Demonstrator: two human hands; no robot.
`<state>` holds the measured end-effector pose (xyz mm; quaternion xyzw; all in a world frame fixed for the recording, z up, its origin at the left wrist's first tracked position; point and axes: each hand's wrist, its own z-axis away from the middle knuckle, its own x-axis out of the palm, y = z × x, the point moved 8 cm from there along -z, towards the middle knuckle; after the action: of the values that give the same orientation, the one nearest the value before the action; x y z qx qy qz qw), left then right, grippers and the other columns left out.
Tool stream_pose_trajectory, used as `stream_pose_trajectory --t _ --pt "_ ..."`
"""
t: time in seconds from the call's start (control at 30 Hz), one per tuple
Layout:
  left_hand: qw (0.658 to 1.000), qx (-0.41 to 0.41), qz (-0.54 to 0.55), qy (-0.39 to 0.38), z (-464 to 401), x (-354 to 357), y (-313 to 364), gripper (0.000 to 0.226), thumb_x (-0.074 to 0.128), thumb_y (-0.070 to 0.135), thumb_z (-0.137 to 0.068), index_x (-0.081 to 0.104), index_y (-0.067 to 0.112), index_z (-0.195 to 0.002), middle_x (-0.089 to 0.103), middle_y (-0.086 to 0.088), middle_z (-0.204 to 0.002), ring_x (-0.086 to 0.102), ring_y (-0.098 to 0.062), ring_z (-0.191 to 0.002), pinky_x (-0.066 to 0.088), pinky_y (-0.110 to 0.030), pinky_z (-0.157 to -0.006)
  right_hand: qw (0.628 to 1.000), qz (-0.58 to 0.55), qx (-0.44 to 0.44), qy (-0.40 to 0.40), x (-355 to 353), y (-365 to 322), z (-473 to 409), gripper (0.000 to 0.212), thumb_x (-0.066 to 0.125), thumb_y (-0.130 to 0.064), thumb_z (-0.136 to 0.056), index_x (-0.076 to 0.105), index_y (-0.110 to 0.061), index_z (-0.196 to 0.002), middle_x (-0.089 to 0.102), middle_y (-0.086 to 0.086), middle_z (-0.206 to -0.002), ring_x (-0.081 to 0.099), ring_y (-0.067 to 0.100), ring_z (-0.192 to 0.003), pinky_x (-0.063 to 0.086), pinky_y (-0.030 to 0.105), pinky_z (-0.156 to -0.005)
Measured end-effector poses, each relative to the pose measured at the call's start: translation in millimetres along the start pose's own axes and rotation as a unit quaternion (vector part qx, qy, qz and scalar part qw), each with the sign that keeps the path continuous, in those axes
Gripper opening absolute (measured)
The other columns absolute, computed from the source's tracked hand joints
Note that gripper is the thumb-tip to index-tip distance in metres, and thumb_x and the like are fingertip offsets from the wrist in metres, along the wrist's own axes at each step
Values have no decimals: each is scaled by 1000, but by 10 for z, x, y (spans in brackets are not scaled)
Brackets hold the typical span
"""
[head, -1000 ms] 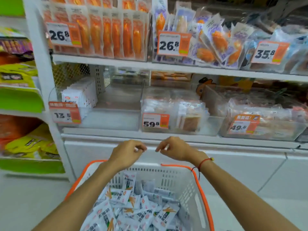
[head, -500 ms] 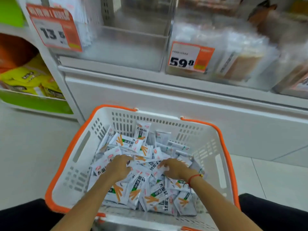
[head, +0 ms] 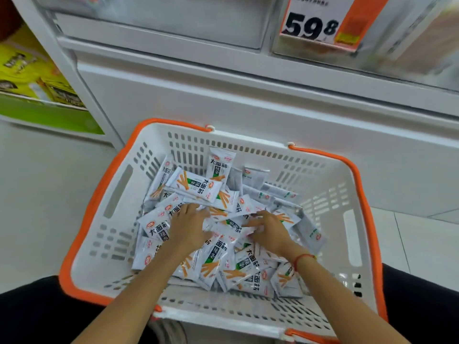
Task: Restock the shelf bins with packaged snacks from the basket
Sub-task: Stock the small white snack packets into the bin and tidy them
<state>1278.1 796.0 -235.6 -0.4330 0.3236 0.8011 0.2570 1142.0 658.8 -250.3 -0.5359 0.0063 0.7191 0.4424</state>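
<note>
Compared with a second ago, both hands have dropped from up by the shelf edge right down into the basket (head: 357, 219), and the view has tipped down with them, so now it's mostly basket and only the bottom of the shelf.

Left hand (head: 188, 225) lies palm down on the pile of snack packets (head: 198, 186), fingers spread fairly wide and pointing away from the person, pressing on the wrappers more than gripping anything. Right hand (head: 269, 229) is also on the heap, just beside the left, fingers bent and tucked in among the packets. Looks like it's pinching or gathering a few, but which exact packet it has is hard to tell because of the glare on the wrappers. A red string bracelet (head: 301, 259) sits on the right wrist.

So the packets are all in the basket, a loose jumble of white wrappers with orange sticks and green labels printed on them, heaped in the middle and leaning up the far wall. White slotted basket, orange rim and handles, sitting on the floor right up against the white base of the shelf unit, between the person's dark-clad knees.

Up top, a clear shelf bin (head: 159, 23) shows at the left, blurry. Next to it on the right is an orange and white price tag (head: 323, 23) reading 59.8. Yellow bags (head: 27, 73) sit on a green-edged shelf off to the far left.
</note>
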Motion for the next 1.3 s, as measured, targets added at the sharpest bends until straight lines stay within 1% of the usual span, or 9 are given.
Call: stream_pose_trajectory --t 0.13,0.23,0.43,0.57,0.73,0.83,0.93,1.03,1.3 --pt "989 51 89 110 60 -259 296 32 49 42 -94 57 26 -121 45 6 -129 36 -15 -124 36 -31 -101 988 -133 -30 -67 -312 13 170 4 73 -18 -82 76 -17 -83 66 11 -91 57 22 -81 45 33 -75" --pt "965 89 245 8 90 -181 540 36 37 43 -99 57 25 -124 53 9 -118 46 -13 -119 41 -31 -97 963 -259 11 -80 -529 5 294 33 74 -23 -81 65 -26 -50 44 3 -58 33 18 -56 29 27 -57" --pt "888 25 448 -97 194 -234 485 35 34 47 -98 48 24 -120 51 9 -112 47 -8 -103 38 -25 -83 904 -416 48 -91 -543 -216 321 18 66 -24 -87 69 -7 -92 73 11 -91 67 14 -78 54 21 -75" --pt "937 43 332 98 168 -501 291 41 50 36 -95 43 25 -134 47 8 -130 51 -13 -113 45 -31 -86 795 -586 160 16 -397 -333 139 11 63 -18 -90 65 -8 -87 69 6 -74 67 10 -63 55 16 -60" --pt "938 29 340 59 112 -391 136 64 66 47 -82 38 33 -138 53 16 -114 55 -8 -98 48 -29 -81 751 -649 117 -50 -280 -743 -93 25 57 -30 -94 68 -10 -106 73 2 -94 69 10 -86 55 19 -77" --pt "925 -33 350 145 43 -458 -187 23 52 33 -95 60 20 -112 57 4 -82 54 -13 -68 42 -30 -63 821 -563 73 -69 -202 -705 -195 34 49 -31 -97 61 -13 -124 64 2 -123 59 16 -113 46 29 -97" --pt "915 -39 368 161 -23 -505 -362 23 54 29 -95 68 11 -99 58 -7 -95 51 -18 -93 37 -29 -81 990 -120 70 -28 -52 -378 -182 50 51 -8 -91 42 -15 -140 45 9 -143 46 24 -125 42 30 -97" --pt "872 -30 479 99 -19 -500 -310 18 55 23 -95 60 21 -112 63 3 -95 59 -9 -85 44 -19 -72 994 105 11 21 49 -354 -58 52 51 -13 -92 37 -22 -141 55 5 -132 51 25 -119 40 32 -99" --pt "824 -111 554 35 56 -402 -351 26 56 8 -92 57 16 -117 60 -3 -112 55 -17 -97 41 -29 -86 998 -49 -18 35 -445 5 108 21 60 -20 -92 72 -24 -110 71 -9 -103 57 -8 -72 41 4 -64"
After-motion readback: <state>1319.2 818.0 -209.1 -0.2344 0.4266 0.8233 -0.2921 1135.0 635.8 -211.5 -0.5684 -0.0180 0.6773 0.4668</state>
